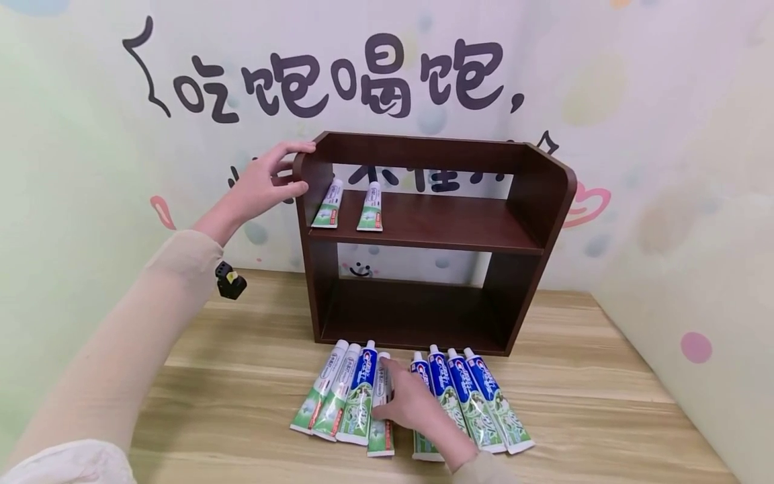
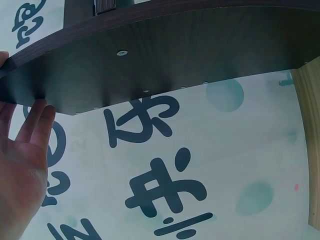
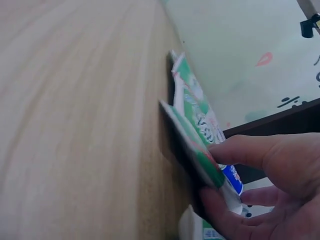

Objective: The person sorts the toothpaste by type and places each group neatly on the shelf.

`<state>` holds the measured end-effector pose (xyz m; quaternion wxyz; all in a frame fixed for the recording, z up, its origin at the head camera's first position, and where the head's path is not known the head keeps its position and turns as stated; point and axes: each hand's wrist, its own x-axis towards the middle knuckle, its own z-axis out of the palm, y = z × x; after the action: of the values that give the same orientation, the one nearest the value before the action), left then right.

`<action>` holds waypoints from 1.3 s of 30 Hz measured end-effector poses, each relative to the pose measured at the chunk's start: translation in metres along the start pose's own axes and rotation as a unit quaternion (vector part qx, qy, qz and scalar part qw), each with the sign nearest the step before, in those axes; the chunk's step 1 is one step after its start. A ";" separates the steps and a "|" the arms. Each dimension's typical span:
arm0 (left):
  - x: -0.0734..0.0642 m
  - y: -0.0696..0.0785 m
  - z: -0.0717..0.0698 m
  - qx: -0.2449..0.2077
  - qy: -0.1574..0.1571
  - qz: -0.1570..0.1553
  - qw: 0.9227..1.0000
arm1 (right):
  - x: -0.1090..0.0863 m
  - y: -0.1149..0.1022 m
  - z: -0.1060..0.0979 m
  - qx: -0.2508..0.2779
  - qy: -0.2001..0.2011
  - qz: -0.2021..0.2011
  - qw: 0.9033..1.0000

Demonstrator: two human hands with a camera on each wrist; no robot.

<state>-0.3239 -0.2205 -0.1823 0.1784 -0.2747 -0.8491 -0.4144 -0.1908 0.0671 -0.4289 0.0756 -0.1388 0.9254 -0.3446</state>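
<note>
My left hand (image 1: 263, 185) grips the left side panel of a dark brown two-tier shelf (image 1: 423, 232); in the left wrist view its fingers (image 2: 37, 122) lie against that panel (image 2: 165, 57). My right hand (image 1: 414, 400) pinches a white-and-green toothpaste tube (image 1: 381, 437) between thumb and fingers. In the right wrist view that tube (image 3: 192, 145) is tilted, one edge lifted off the table. Left of it lie a blue-and-green toothpaste tube (image 1: 358, 407) and two white-and-green ones (image 1: 329, 390). Several blue-and-green tubes (image 1: 478, 396) lie to the right, one partly behind my hand.
Two white-and-green tubes (image 1: 370, 207) lean on the upper tier at its left. The shelf stands at the back of the wooden table (image 1: 242, 403), before a wall (image 1: 230, 40) with large black characters. A small black object (image 1: 230, 281) shows beside my left sleeve.
</note>
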 end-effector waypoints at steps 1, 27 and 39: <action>0.000 0.000 0.000 -0.001 0.001 0.001 1.000 | 0.000 0.000 0.000 0.006 -0.001 0.000 1.000; 0.001 -0.003 -0.002 -0.012 -0.010 0.012 1.000 | 0.002 0.014 -0.011 0.240 -0.055 0.005 0.969; 0.001 -0.005 -0.002 -0.009 -0.011 0.013 1.000 | 0.000 0.009 -0.029 0.264 -0.047 -0.020 0.963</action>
<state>-0.3271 -0.2245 -0.1834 0.1722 -0.2922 -0.8436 -0.4162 -0.1997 0.0910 -0.4130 0.1460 -0.1479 0.7940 -0.5712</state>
